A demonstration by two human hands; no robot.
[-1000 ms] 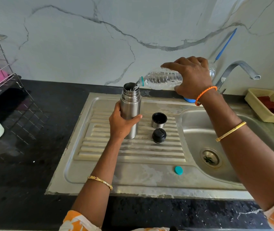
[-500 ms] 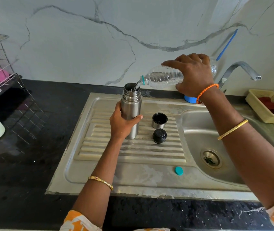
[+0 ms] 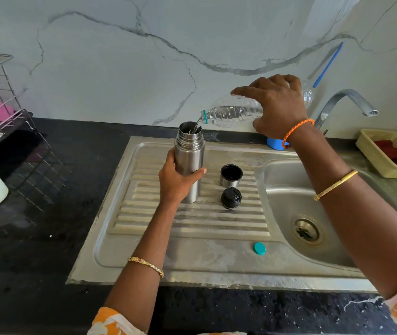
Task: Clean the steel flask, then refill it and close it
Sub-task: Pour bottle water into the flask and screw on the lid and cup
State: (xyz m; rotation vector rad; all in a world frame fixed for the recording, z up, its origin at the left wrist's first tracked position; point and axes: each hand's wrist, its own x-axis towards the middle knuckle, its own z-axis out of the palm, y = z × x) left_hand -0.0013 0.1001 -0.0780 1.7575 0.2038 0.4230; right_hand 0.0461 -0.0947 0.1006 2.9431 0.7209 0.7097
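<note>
Steel flask (image 3: 189,163) stands upright, uncapped, on the ribbed drainboard (image 3: 192,218); left hand (image 3: 175,182) grips its body; right hand (image 3: 277,107) holds the tilted plastic bottle (image 3: 228,114), water entering the mouth; cup lid (image 3: 231,175) and black stopper (image 3: 231,198) stand just beside; sink basin (image 3: 289,187) lies to the right.

The left hand (image 3: 176,182) grips the upright open flask (image 3: 189,163) on the sink's ribbed drainboard (image 3: 192,221). The right hand (image 3: 277,105) holds a clear bottle (image 3: 231,114) tipped nearly level, water running from its mouth into the flask. Just right of the flask stand a steel cup (image 3: 231,175) and a black stopper (image 3: 231,198). A teal cap (image 3: 259,248) lies nearer the front edge.
</note>
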